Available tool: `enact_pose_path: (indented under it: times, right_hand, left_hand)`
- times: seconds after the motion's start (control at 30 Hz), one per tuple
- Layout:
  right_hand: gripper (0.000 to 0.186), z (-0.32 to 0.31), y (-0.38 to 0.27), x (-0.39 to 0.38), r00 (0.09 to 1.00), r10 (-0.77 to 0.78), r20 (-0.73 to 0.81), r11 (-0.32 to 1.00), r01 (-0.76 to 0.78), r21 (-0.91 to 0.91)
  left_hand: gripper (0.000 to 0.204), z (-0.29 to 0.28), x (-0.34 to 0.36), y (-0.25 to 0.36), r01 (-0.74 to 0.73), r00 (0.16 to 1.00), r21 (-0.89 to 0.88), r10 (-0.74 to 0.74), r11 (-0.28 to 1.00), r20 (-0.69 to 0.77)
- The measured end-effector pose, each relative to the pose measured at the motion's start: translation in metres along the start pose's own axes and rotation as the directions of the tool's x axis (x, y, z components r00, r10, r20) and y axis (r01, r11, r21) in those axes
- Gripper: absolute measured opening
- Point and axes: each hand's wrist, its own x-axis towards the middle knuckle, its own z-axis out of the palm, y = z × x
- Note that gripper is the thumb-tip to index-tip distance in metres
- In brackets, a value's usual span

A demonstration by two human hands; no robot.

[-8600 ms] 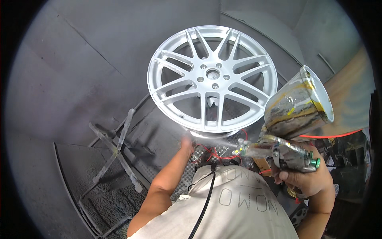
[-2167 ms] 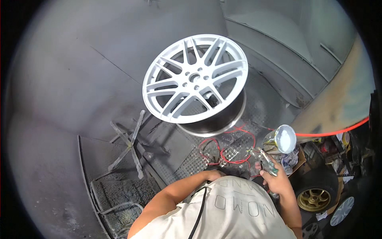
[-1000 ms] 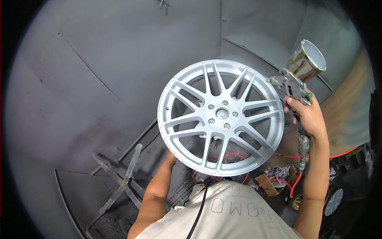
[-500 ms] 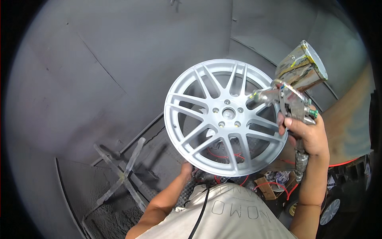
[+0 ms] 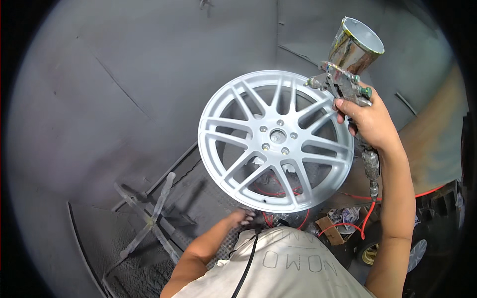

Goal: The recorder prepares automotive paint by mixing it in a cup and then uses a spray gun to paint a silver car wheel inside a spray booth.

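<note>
A spoked wheel rim, coated white to pale grey, faces me in the middle of the view. My right hand is closed round the handle of a spray gun with a paint-stained metal cup on top. The gun's nozzle points left, over the rim's upper right edge. Below the rim's lower edge is my left hand, its slightly blurred fingers loosely apart with nothing seen in them. Whatever supports the rim is mostly hidden behind it.
A red air hose runs from the gun past a cardboard box of crumpled material. A cross-shaped stand stands at lower left. Grey walls surround the rim. Further wheels lie at lower right.
The rim has turned, its valve hole moving from the left side to the bottom. My right hand has raised the spray gun up and leftward. My left hand has come out from behind the rim's edge.
</note>
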Motion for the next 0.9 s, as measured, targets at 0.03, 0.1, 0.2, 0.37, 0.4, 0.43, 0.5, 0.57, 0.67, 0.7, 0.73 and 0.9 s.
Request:
enact_pose_path:
  times: [0.03,0.1,0.2,0.37,0.4,0.43,0.5,0.57,0.67,0.7,0.73,0.9]
  right_hand:
    - [0.029,-0.009,0.004,-0.002,1.000,-0.017,0.022,1.000,0.017,0.006]
    - [0.046,-0.016,0.010,-0.002,0.999,-0.046,-0.027,0.999,0.045,-0.023]
    - [0.053,-0.036,0.018,-0.005,0.996,0.012,-0.089,0.999,-0.015,-0.041]
    - [0.046,-0.082,0.036,-0.023,0.995,0.055,-0.079,0.992,-0.064,-0.109]
    - [0.046,-0.095,0.041,-0.030,0.993,0.064,-0.097,0.991,-0.074,-0.107]
    - [0.051,-0.107,0.045,-0.037,0.985,0.077,-0.153,0.988,-0.095,-0.119]
    - [0.056,-0.135,0.057,-0.051,0.971,0.097,-0.220,0.984,-0.127,-0.126]
    - [0.057,-0.156,0.072,-0.072,0.964,0.144,-0.223,0.983,-0.166,-0.083]
    - [0.052,-0.182,0.088,-0.083,0.953,0.200,-0.230,0.975,-0.217,-0.053]
    - [0.052,-0.190,0.091,-0.086,0.948,0.222,-0.230,0.968,-0.243,-0.069]
    - [0.046,-0.198,0.092,-0.091,0.958,0.234,-0.168,0.967,-0.246,-0.059]
    - [0.026,-0.213,0.094,-0.107,0.922,0.363,-0.132,0.922,-0.376,-0.091]
  left_hand:
    - [0.030,-0.021,0.012,0.013,0.001,1.000,-0.062,-0.001,0.998,-0.003]
    - [0.032,-0.066,0.032,0.042,-0.100,0.940,0.150,0.143,0.984,-0.310]
    - [0.034,-0.099,0.027,0.086,-0.460,0.815,-0.167,0.341,0.872,-0.468]
    - [0.036,-0.077,-0.008,0.118,-0.568,0.793,-0.278,0.424,0.775,-0.439]
    - [0.037,-0.057,-0.007,0.111,-0.624,0.734,-0.123,0.525,0.771,-0.432]
    - [0.037,-0.030,-0.003,0.100,-0.658,0.728,-0.259,0.509,0.707,-0.459]
    - [0.038,0.011,-0.005,0.077,-0.572,0.781,-0.281,0.406,0.770,-0.475]
    - [0.036,0.053,0.001,0.052,-0.676,0.726,-0.384,0.483,0.629,-0.489]
    - [0.032,0.138,0.008,0.025,-0.570,0.795,-0.513,0.272,0.642,-0.543]
    - [0.028,0.164,0.009,0.019,-0.574,0.803,-0.560,0.273,0.598,-0.530]
    - [0.027,0.187,0.008,0.020,-0.423,0.902,-0.659,0.221,0.621,-0.371]
    - [0.028,0.246,-0.012,0.033,-0.140,0.955,0.113,0.104,0.984,0.277]
